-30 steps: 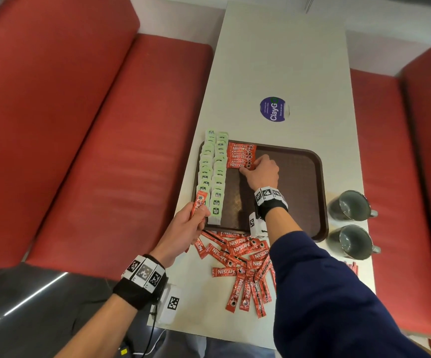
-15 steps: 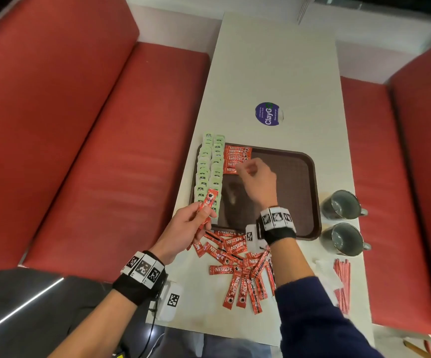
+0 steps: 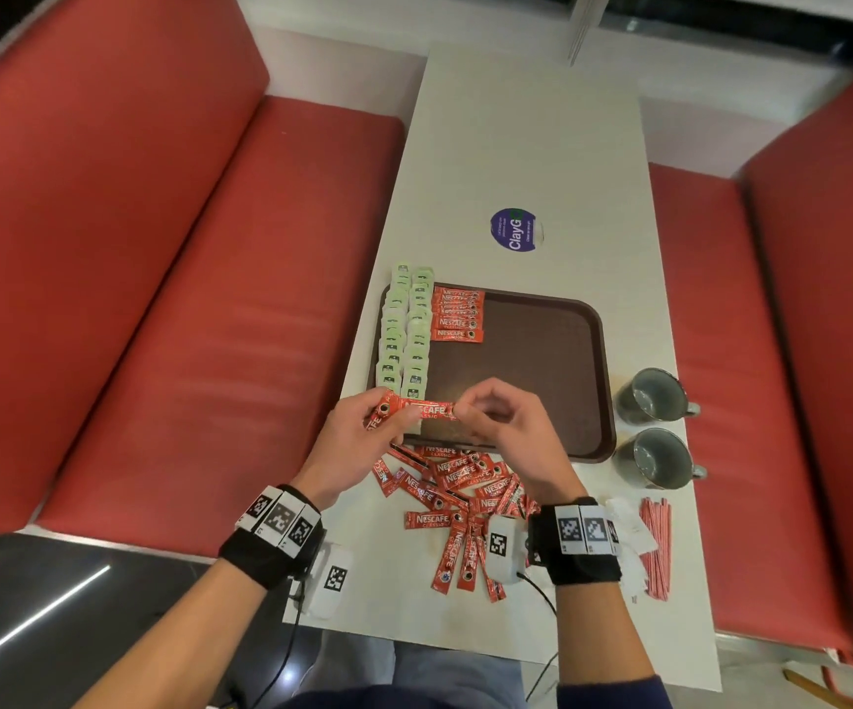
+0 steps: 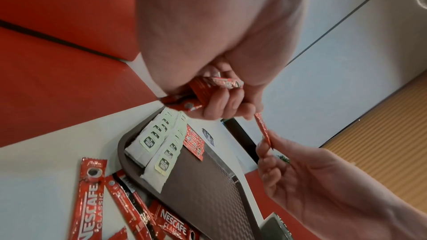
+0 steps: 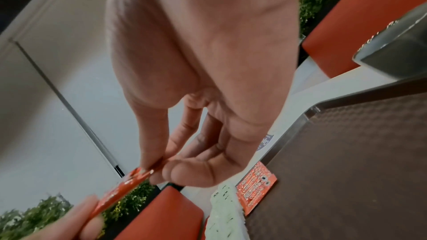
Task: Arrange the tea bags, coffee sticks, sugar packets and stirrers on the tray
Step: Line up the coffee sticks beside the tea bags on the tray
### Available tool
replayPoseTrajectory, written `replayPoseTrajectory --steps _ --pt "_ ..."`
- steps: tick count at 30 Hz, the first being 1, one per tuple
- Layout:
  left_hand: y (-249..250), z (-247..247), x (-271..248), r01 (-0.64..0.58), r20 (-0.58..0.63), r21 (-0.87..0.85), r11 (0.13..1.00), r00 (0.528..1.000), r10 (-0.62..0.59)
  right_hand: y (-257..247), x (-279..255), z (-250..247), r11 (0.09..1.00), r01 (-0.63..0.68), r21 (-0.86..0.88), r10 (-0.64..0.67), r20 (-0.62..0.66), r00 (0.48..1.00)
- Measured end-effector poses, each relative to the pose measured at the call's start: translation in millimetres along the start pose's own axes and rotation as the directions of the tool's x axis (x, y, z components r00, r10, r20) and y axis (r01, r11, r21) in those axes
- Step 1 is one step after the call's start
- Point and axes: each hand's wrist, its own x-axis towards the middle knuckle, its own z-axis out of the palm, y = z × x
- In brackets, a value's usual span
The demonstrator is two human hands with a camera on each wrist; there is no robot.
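Note:
A brown tray (image 3: 542,360) lies on the white table. Two columns of green tea bags (image 3: 406,330) fill its left side, with a short row of red coffee sticks (image 3: 457,314) beside them at the far end. Over the tray's near left corner my left hand (image 3: 391,414) grips a few coffee sticks (image 4: 203,88). My right hand (image 3: 460,411) pinches the free end of one coffee stick (image 3: 427,409) between thumb and forefinger, while the left hand holds its other end. More coffee sticks (image 3: 457,493) lie in a loose pile on the table below the tray. Red stirrers (image 3: 655,547) lie at the near right.
Two grey mugs (image 3: 649,396) (image 3: 662,458) stand right of the tray. White paper packets (image 3: 629,524) lie beside the stirrers. A round purple sticker (image 3: 515,230) sits beyond the tray. Red bench seats (image 3: 209,299) flank the table. A white tagged device (image 3: 334,580) lies at the near edge.
My right hand left the row of coffee sticks on the tray, came back to the near edge and took the end of a stick held by my left hand.

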Motion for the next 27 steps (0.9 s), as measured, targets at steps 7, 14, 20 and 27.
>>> replayPoseTrajectory --steps 7,14,20,27 --pt "-0.8 3.7 3.4 -0.017 -0.055 0.01 1.0 0.998 0.017 7.9 1.3 -5.3 0.984 -0.004 -0.177 0.003 -0.003 1.0" --pt "-7.7 11.5 9.8 0.067 -0.064 -0.106 0.992 0.995 -0.074 11.5 31.3 -24.5 0.971 -0.015 -0.237 -0.018 -0.135 0.991" --pt "-20.4 4.2 6.4 0.177 -0.053 -0.153 0.972 0.981 -0.187 39.9 104.3 -50.2 0.881 -0.133 -0.453 -0.018 -0.315 0.949" --pt "-27.1 -2.4 5.8 0.215 -0.048 -0.154 0.964 0.973 -0.225 59.8 179.2 -49.8 0.791 -0.135 -0.596 0.01 -0.208 0.978"
